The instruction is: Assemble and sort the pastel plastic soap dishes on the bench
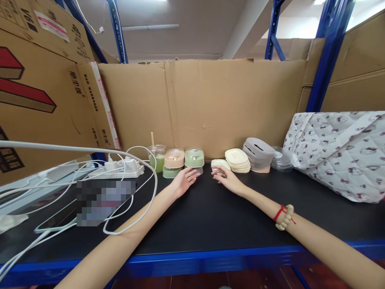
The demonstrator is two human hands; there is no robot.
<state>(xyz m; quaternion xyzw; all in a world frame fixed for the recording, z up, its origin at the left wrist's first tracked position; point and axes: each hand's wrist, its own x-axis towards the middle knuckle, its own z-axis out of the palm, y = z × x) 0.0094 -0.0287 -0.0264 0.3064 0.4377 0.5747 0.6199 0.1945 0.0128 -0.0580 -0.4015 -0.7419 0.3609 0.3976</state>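
My left hand (pixel 185 181) is held out over the black shelf top with its fingers apart and nothing in them. Just beyond it stand a peach lidded box (pixel 174 158) on a green one (pixel 172 172), and beside them a box with a green lid (pixel 194 157). My right hand (pixel 227 179) is also open, palm turned inward, close to a small cream dish (pixel 220 163) that it partly hides. A stack of cream lids or plates (pixel 237 158) lies right behind that hand. I cannot tell whether either hand touches anything.
A cup of green drink (pixel 158 160) stands left of the boxes. Grey containers (pixel 259 154) and clear round lids (pixel 282 159) sit at right, near a quilted patterned bag (pixel 339 152). White cables (pixel 155 192), a power strip (pixel 117 170) and a tablet-like device (pixel 60 214) crowd the left.
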